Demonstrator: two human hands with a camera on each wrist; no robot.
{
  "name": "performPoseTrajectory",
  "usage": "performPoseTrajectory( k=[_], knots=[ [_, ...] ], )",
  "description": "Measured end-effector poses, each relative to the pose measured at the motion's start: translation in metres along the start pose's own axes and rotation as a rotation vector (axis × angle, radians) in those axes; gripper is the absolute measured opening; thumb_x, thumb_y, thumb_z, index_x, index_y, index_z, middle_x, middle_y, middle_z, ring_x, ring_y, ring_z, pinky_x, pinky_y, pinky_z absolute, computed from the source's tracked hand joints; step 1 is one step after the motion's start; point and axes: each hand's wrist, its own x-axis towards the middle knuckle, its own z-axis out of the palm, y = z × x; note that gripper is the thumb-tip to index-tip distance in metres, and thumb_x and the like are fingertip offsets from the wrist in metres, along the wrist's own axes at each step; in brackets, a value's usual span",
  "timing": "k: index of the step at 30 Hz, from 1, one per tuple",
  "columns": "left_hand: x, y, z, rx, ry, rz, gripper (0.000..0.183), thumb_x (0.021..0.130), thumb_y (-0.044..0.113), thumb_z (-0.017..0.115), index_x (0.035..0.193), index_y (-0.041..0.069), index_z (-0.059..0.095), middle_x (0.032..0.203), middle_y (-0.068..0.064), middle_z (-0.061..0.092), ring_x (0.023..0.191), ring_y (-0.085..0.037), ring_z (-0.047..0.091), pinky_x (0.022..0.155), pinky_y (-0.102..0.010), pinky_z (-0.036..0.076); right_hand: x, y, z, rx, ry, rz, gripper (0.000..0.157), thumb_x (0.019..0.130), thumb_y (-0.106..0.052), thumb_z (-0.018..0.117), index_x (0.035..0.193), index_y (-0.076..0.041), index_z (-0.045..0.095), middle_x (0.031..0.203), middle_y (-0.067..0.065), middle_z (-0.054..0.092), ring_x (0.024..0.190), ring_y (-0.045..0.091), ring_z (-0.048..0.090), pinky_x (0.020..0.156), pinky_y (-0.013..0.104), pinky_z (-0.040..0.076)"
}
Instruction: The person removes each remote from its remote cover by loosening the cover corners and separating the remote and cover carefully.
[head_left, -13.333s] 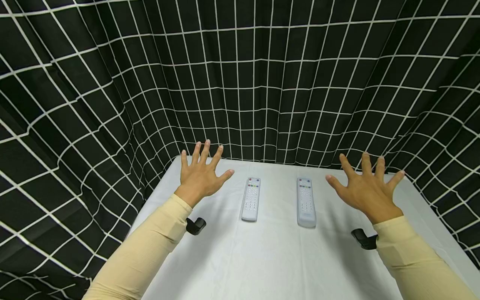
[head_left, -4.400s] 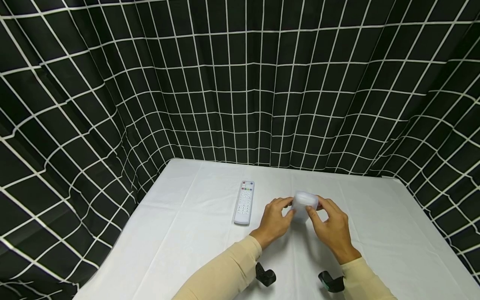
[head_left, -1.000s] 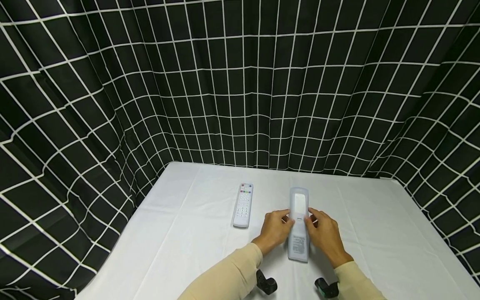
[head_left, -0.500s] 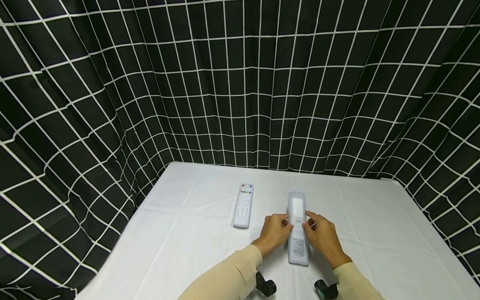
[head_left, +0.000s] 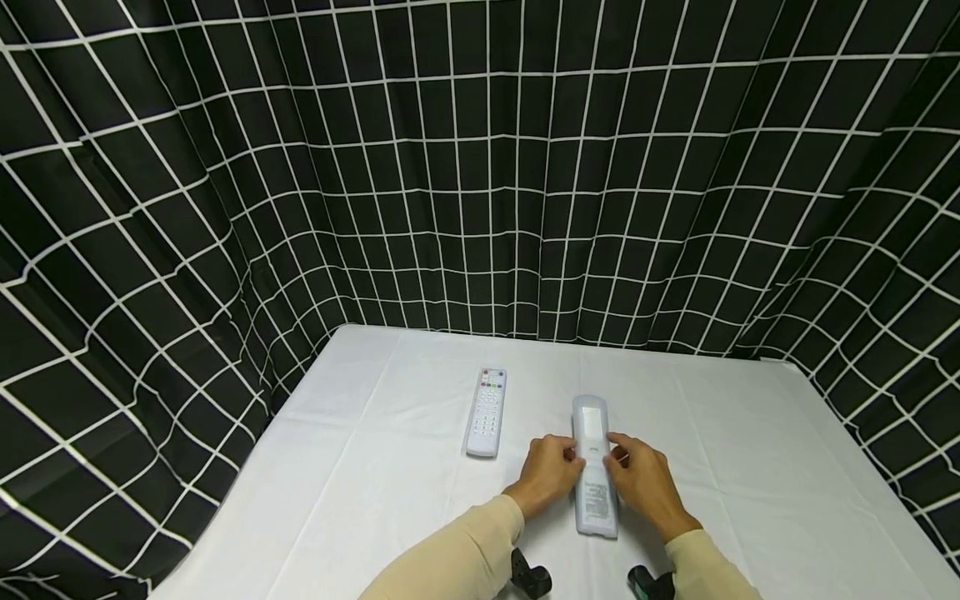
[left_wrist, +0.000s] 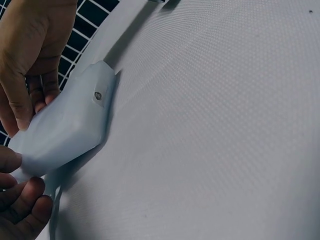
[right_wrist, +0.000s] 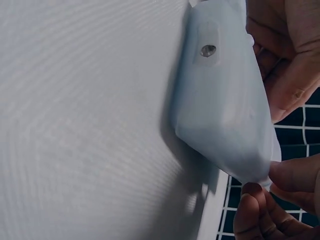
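Behind and around the work space, a black curtain [head_left: 480,167] with a white grid forms a folded backdrop. Before it extends a white cloth-covered surface [head_left: 360,475]. Two cream sleeves [head_left: 457,554] reach in from the near edge of the head view, one per arm. Between the hands, at the near part of the surface right of centre, is the turned-over remote [head_left: 594,467], pale and long, back side up; its near end lies at or just above the cloth, and contact cannot be told. The left hand [head_left: 546,475] pinches its left edge between thumb and fingers; the right hand [head_left: 647,485] pinches the right edge at about the same level. Apart to the left and farther back lies the second remote [head_left: 486,412], keys up, slightly slanted. Black wrist fittings [head_left: 531,577] project below the sleeves. Smaller details: a grey printed label [head_left: 597,502] on the back of the held remote and, in the left wrist view, a small round hole [left_wrist: 98,96] in its end.
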Motion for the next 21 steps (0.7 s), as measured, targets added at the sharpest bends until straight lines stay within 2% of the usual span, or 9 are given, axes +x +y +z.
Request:
performPoseTrajectory(
  k=[6, 9, 15, 21],
  knots=[
    [-0.0005, -0.0016, 0.0021, 0.037, -0.018, 0.002, 0.005, 0.079, 0.001, 0.073, 0.079, 0.006, 0.072, 0.059, 0.009, 0.051, 0.052, -0.003, 0.046, 0.048, -0.018, 0.038, -0.0002, 0.0029, 0.0037, 0.006, -0.019, 0.016, 0.035, 0.084, 0.002, 0.067, 0.118, 0.008, 0.062, 0.085, 0.01, 0.063, 0.077, 0.024, 0.061, 0.061, 0.034, 0.049],
    [-0.0008, -0.002, 0.003, 0.049, -0.024, 0.003, 0.004, 0.079, 0.001, 0.073, 0.083, 0.003, 0.073, 0.061, 0.007, 0.054, 0.053, -0.004, 0.047, 0.049, -0.018, 0.039, -0.0004, 0.004, 0.0052, 0.003, -0.035, 0.034, 0.035, 0.083, 0.002, 0.068, 0.117, 0.008, 0.063, 0.085, 0.009, 0.062, 0.077, 0.023, 0.06, 0.062, 0.034, 0.049],
    [-0.0014, -0.0019, 0.0034, 0.068, -0.047, 0.006, 0.017, 0.08, 0.002, 0.073, 0.096, -0.002, 0.074, 0.073, 0.0, 0.066, 0.062, -0.003, 0.053, 0.056, -0.018, 0.044, -0.0009, 0.0062, 0.0066, -0.001, -0.05, 0.046, 0.034, 0.082, 0.003, 0.068, 0.115, 0.009, 0.064, 0.085, 0.009, 0.062, 0.077, 0.023, 0.06, 0.063, 0.035, 0.049],
    [-0.0006, -0.0025, 0.0032, 0.076, -0.065, 0.007, 0.013, 0.08, 0.002, 0.073, 0.092, -0.001, 0.073, 0.07, 0.002, 0.063, 0.06, -0.004, 0.052, 0.054, -0.018, 0.043, -0.0009, 0.0073, 0.0059, 0.002, -0.053, 0.036, 0.032, 0.081, 0.003, 0.069, 0.112, 0.008, 0.065, 0.086, 0.009, 0.063, 0.077, 0.021, 0.06, 0.065, 0.036, 0.05]
  ],
)
